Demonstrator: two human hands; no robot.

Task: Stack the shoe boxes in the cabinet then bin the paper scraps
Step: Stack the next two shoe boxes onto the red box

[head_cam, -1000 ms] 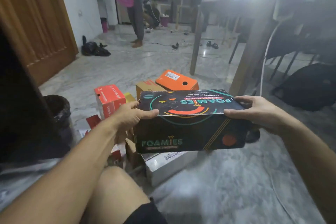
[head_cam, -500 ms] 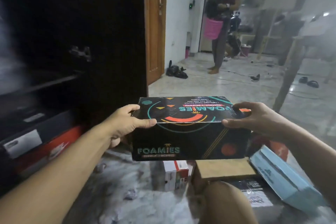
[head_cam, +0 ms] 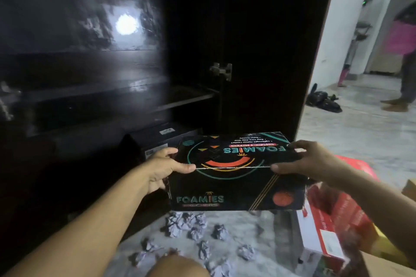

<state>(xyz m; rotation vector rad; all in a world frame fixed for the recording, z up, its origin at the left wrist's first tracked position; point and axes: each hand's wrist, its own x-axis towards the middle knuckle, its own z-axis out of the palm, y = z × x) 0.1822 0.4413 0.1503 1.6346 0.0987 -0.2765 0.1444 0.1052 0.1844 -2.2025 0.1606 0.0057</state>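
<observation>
Two hands hold one black shoe box [head_cam: 234, 173] in the air in front of the dark cabinet [head_cam: 191, 56]: the left hand [head_cam: 163, 167] has its grip on the box's left end, thumb lying on the lid and fingers curled along the side, and the right hand [head_cam: 308, 159] grips the right end the same way, thumb at the lid's front edge. The box sits level, lid closed (the word FOAMIES shows on the lid and on the front face). Behind it, low inside the cabinet, lies one black box with a white label [head_cam: 162, 139], under one shelf [head_cam: 184, 99]. On the floor [head_cam: 360, 137] below lie crumpled paper scraps [head_cam: 193, 227], about a dozen in view, some blurred. At the right stands one red and white box [head_cam: 324, 231], partly cut off by the right forearm.
</observation>
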